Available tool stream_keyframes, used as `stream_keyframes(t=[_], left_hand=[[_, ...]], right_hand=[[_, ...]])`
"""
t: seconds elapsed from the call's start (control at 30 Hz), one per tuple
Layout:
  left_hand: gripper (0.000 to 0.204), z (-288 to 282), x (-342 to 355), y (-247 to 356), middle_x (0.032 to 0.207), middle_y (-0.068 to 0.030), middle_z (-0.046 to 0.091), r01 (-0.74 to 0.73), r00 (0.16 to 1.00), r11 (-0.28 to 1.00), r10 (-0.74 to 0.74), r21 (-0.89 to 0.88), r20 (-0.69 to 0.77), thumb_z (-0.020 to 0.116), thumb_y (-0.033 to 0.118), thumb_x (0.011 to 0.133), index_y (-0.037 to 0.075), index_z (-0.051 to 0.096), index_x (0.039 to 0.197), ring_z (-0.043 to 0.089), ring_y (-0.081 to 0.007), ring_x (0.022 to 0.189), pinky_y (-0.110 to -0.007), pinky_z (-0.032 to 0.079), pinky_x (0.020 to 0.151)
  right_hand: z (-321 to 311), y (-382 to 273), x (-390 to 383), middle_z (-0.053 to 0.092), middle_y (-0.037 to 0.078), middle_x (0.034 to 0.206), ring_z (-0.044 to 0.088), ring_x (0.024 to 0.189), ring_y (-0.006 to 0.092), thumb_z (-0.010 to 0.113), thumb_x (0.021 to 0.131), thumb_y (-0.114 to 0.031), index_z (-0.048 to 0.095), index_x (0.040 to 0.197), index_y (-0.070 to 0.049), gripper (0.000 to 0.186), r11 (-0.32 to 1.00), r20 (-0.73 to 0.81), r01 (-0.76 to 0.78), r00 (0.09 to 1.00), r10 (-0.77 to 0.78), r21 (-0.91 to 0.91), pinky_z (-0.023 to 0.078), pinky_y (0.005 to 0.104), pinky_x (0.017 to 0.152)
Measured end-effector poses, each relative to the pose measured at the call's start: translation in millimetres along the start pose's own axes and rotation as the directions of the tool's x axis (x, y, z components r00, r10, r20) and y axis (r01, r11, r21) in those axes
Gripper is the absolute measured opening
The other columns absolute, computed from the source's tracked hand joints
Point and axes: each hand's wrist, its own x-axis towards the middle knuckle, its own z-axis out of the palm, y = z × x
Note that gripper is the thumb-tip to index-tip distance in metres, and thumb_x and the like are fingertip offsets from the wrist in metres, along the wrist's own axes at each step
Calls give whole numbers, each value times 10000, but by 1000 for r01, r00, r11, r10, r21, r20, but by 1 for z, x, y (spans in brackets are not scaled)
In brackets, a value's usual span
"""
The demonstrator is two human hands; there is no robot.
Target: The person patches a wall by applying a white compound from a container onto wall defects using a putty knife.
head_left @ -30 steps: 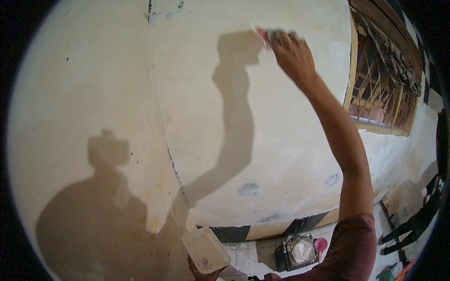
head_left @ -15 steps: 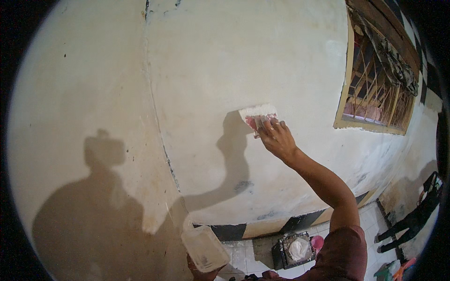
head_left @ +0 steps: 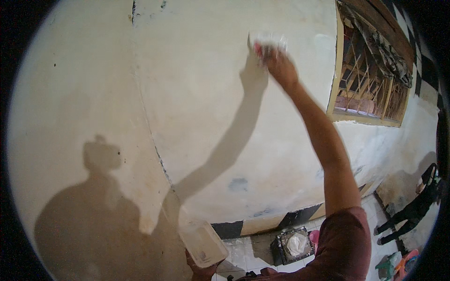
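Reaching high up, the right hand (head_left: 280, 68) presses a flat scraper (head_left: 266, 43) against the wall (head_left: 197, 103). Its fingers are closed tight around the pink handle of the scraper, and the pale blade lies flat on the wall, a bit blurred. The arm stretches up from a dark red sleeve (head_left: 344, 243) near the bottom edge. Low down, the left hand (head_left: 202, 269) grips a white tray (head_left: 202, 241) from below, with the fingers closed on its lower end. The tray tilts up and sits close to the wall, well apart from the scraper. Shadows of the arm and of the person fall dark on the cream wall. A thin crack (head_left: 145, 122) runs down the wall, left of the scraper. To the right of the raised arm is a window (head_left: 370, 79) with a yellow frame and metal bars. At the foot of the wall runs a black and yellow band (head_left: 281, 220). On the tiled floor (head_left: 243, 253) below stands a dark tub (head_left: 294, 244) with white paste in it, and a small pink thing lies just beside it.
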Motion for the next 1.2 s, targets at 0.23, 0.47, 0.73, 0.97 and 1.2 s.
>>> stream_keyframes(t=[0.23,0.47,0.73,0.97,1.2], left_hand=[[854,10,-1,7,1477,-78,377,130,992,990,-130,50,-4,516,693,800,220,298,1477,379,-375,1334,-616,333,1061],[766,35,3,9,1406,-79,469,54,992,997,-47,58,-115,523,643,827,212,378,1443,466,-376,1265,-663,399,975],[759,22,1,7,1408,-83,468,53,998,998,-52,45,-42,501,641,842,217,358,1455,466,-371,1268,-649,405,980],[773,6,12,-13,1398,-119,465,58,998,996,-59,-72,-4,529,646,817,180,400,1419,482,-385,1234,-636,384,1002],[755,36,3,-22,1396,-94,481,115,990,992,-111,42,-85,454,675,847,226,374,1449,479,-385,1256,-672,423,947]], right_hand=[[-67,-112,-228,447,253,1351,490,1247,381,603,875,-196,455,1382,-56,546,852,220,50,957,-190,521,500,481,939],[-46,9,-46,561,133,1212,605,993,321,566,848,-109,566,1201,-109,353,969,-131,-56,987,90,241,526,441,744],[-2,45,50,603,96,1062,630,913,290,520,898,-135,553,1143,-75,254,960,-26,-156,986,167,232,566,399,721],[-62,-136,-249,448,215,1339,555,1149,399,615,819,-117,466,1368,-65,571,855,152,-19,986,-70,518,549,454,886],[-91,-77,-220,613,149,1024,657,760,305,661,790,-88,626,1023,-23,244,789,297,-411,906,301,456,570,390,585]])
